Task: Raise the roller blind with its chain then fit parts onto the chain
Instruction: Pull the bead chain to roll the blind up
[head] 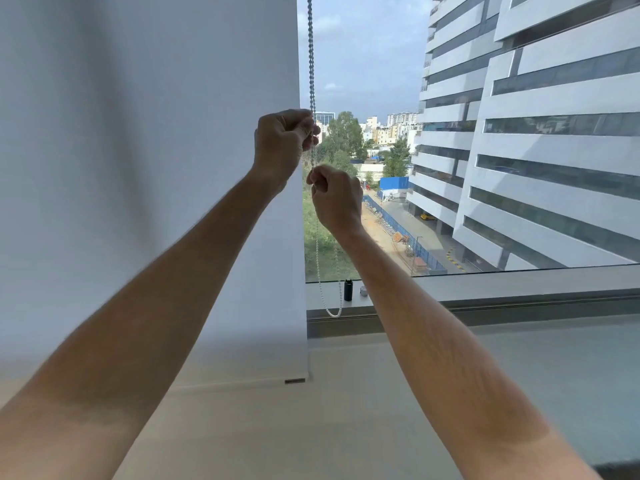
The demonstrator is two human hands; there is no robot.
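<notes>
While the white roller blind (pixel 149 168) hangs low over the left part of the window, its bottom bar below the sill (pixel 485 306), the beaded chain (pixel 310 64) runs down just beside its right edge. The left hand (pixel 282 142) is closed with its fingers (pixel 308 129) pinching the chain, and the right hand (pixel 337 199) grips it directly underneath. Below them the chain's loop dangles beside a small black bottle (pixel 348 289) standing on the sill.

A black bottle (pixel 348 290) stands on the window sill (pixel 485 308).

Chain (pixel 310 57) top cut off — stretch hidden in fists
</notes>
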